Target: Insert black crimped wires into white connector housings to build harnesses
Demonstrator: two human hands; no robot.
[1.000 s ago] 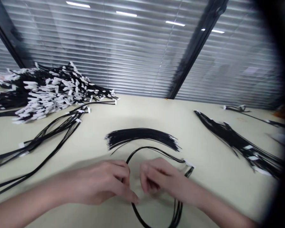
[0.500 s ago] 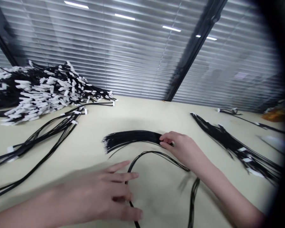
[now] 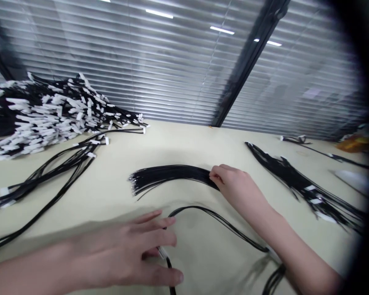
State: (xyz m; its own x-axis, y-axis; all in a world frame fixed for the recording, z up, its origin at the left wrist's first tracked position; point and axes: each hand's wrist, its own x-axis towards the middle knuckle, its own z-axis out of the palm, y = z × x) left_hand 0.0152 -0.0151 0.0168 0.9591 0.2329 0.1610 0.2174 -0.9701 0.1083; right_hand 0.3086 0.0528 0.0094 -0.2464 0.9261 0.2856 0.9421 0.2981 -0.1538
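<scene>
A bundle of thin black wires point(image 3: 172, 173) with bare metal tips at its left end lies on the pale table. At the bundle's right end is my right hand point(image 3: 230, 180), its thumb and fingers pinched together on the wires. My left hand point(image 3: 141, 250) is at the lower left, fingers apart, over a looped black cable point(image 3: 215, 214). A pale connector on this cable shows between the left thumb and fingers. The cable's right part runs behind my right forearm.
A large pile of black cables with white connectors point(image 3: 58, 114) fills the back left. Loose cables point(image 3: 55, 172) lie in front of it. Another cable bundle point(image 3: 295, 176) rests at the right. Window blinds point(image 3: 172, 61) stand behind the table point(image 3: 178, 139).
The looped cable has shifted, its right part moving right and down. A pale connector now shows by my left hand. My right fingers have closed more tightly at the bundle's end.
</scene>
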